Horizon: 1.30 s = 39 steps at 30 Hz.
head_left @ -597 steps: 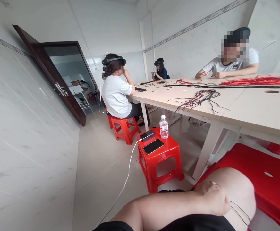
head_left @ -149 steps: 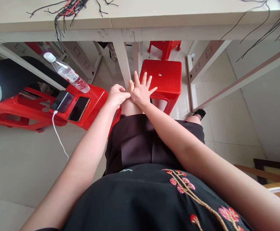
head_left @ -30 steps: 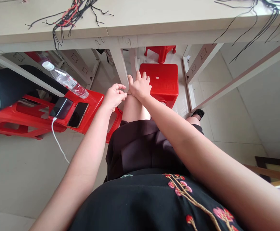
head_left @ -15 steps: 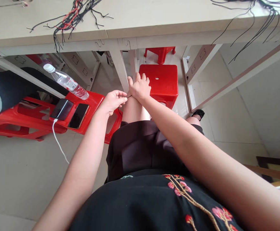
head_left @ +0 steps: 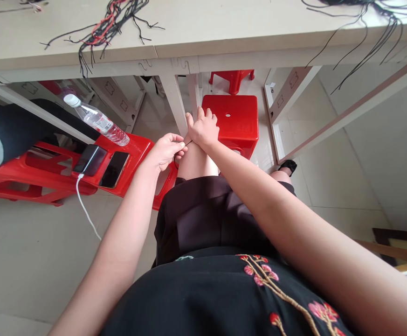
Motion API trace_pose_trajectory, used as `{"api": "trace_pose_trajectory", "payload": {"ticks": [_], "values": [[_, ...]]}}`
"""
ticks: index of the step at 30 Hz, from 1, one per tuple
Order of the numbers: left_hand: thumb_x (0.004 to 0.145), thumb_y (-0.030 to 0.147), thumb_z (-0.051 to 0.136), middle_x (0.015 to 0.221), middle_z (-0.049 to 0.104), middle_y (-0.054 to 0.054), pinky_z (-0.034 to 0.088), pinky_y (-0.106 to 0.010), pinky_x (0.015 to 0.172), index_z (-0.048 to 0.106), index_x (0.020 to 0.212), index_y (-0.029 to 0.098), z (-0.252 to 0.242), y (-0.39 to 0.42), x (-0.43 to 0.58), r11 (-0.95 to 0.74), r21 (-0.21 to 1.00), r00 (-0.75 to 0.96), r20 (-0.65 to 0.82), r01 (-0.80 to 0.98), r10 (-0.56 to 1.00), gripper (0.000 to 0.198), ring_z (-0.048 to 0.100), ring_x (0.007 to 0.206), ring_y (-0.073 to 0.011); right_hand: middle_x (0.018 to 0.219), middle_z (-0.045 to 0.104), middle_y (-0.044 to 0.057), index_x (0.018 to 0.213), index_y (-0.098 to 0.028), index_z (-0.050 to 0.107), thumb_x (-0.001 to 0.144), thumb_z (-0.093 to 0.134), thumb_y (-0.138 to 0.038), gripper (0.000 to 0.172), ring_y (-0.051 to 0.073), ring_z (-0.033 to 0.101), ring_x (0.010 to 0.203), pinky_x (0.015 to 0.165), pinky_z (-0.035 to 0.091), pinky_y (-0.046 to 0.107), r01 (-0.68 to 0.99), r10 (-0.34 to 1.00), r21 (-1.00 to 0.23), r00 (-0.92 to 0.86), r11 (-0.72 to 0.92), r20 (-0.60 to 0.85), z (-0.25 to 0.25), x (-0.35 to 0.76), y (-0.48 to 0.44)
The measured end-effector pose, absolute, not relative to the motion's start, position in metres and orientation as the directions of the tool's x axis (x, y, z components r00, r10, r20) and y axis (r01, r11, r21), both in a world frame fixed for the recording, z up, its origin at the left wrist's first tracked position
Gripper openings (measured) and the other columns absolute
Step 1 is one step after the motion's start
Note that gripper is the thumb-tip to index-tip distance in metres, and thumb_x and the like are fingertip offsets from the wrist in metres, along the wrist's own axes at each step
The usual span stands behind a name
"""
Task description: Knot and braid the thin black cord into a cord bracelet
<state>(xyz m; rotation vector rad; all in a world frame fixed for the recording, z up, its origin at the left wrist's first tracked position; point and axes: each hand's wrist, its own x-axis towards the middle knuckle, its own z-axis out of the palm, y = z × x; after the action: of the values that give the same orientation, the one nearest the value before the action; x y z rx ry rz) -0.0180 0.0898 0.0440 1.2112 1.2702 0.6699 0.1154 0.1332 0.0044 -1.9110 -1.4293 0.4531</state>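
My left hand [head_left: 167, 151] pinches a thin black cord [head_left: 189, 143] between thumb and fingertips, beside my bare knee. From there the cord runs under the heel of my right hand [head_left: 204, 129], and its far part is hidden. Part of it also hangs as a small dark loop below the left fingers. My right hand lies palm down on the knee, its fingers stretched out and spread.
Bundles of black cords [head_left: 119, 21], some red, lie on the table [head_left: 224, 28] above my knees. On the red stool [head_left: 140, 148] to the left are a water bottle [head_left: 100, 121], a phone [head_left: 114, 169] and a black device [head_left: 90, 159] with a white cable. Another red stool [head_left: 238, 112] stands ahead.
The fingers of my left hand have curled further around the cord, shifting slightly. My right hand stays in the same place on the knee.
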Motion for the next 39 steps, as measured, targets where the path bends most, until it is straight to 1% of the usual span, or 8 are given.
{"api": "trace_pose_trajectory", "payload": {"ticks": [3,8,11,15,21,33,36,39], "values": [[0.078,0.02,0.054,0.066,0.062,-0.003,0.039,-0.02,0.05,0.053,0.084,0.015,0.045,0.084,-0.028,0.326,0.929,0.276,-0.364,0.176,0.889,0.008,0.053,0.053,-0.0081,0.134,0.033,0.014,0.13,-0.021,0.033,0.084,0.018,-0.061,0.063,0.038,0.027,0.123,0.086,0.035,0.065,0.715,0.934,-0.68,0.333,-0.159,0.131,0.003,0.116,0.133],[0.078,0.031,0.057,0.075,0.065,-0.008,0.042,-0.023,0.056,0.056,0.089,0.013,0.048,0.065,-0.057,0.384,0.911,0.292,-0.412,0.149,0.863,0.021,0.057,0.061,-0.0105,0.135,0.033,0.015,0.132,-0.019,0.032,0.085,0.021,-0.059,0.062,0.037,0.029,0.123,0.087,0.038,0.059,0.725,0.933,-0.663,0.342,-0.187,0.11,0.005,0.115,0.13],[0.072,0.026,0.065,0.075,0.064,-0.005,0.043,-0.023,0.058,0.056,0.089,0.013,0.048,0.054,-0.072,0.376,0.911,0.28,-0.41,0.169,0.868,0.023,0.056,0.061,-0.009,0.136,0.034,0.015,0.131,-0.02,0.034,0.085,0.025,-0.058,0.061,0.036,0.029,0.122,0.087,0.037,0.059,0.706,0.932,-0.686,0.345,-0.179,0.113,0.006,0.115,0.128],[0.063,0.015,0.07,0.062,0.058,0.003,0.044,-0.022,0.057,0.054,0.085,0.015,0.046,0.048,-0.079,0.293,0.924,0.207,-0.345,0.247,0.915,0.028,0.054,0.054,-0.0074,0.136,0.034,0.015,0.13,-0.02,0.036,0.084,0.026,-0.058,0.06,0.037,0.029,0.122,0.086,0.037,0.06,0.685,0.935,-0.711,0.335,-0.156,0.117,0.006,0.115,0.126],[0.065,0.019,0.067,0.061,0.056,0.003,0.043,-0.022,0.055,0.052,0.083,0.015,0.043,0.049,-0.08,0.332,0.909,0.131,-0.372,0.251,0.919,0.024,0.055,0.054,-0.0079,0.135,0.036,0.015,0.129,-0.021,0.037,0.084,0.027,-0.059,0.061,0.037,0.03,0.121,0.085,0.037,0.06,0.678,0.935,-0.721,0.332,-0.144,0.125,0.006,0.116,0.125],[0.07,0.025,0.064,0.074,0.062,-0.003,0.04,-0.02,0.055,0.055,0.086,0.015,0.047,0.041,-0.084,0.396,0.906,0.195,-0.42,0.148,0.887,0.02,0.054,0.06,-0.007,0.131,0.039,0.014,0.126,-0.02,0.04,0.085,0.025,-0.058,0.059,0.035,0.034,0.118,0.085,0.04,0.056,0.694,0.935,-0.704,0.332,-0.152,0.125,0.007,0.116,0.123],[0.07,0.022,0.063,0.08,0.063,-0.004,0.042,-0.021,0.058,0.055,0.088,0.015,0.05,0.038,-0.086,0.4,0.909,0.192,-0.416,0.119,0.889,0.021,0.055,0.062,-0.0072,0.13,0.04,0.013,0.125,-0.021,0.042,0.084,0.025,-0.059,0.058,0.035,0.034,0.118,0.084,0.04,0.056,0.684,0.933,-0.713,0.337,-0.151,0.126,0.007,0.117,0.123],[0.065,0.016,0.066,0.07,0.06,0.0,0.042,-0.021,0.058,0.054,0.086,0.014,0.052,0.037,-0.085,0.365,0.915,0.14,-0.389,0.172,0.91,0.024,0.054,0.059,-0.007,0.131,0.04,0.013,0.125,-0.022,0.042,0.084,0.025,-0.059,0.058,0.036,0.034,0.118,0.085,0.04,0.057,0.677,0.934,-0.72,0.336,-0.15,0.121,0.006,0.117,0.123]]}}
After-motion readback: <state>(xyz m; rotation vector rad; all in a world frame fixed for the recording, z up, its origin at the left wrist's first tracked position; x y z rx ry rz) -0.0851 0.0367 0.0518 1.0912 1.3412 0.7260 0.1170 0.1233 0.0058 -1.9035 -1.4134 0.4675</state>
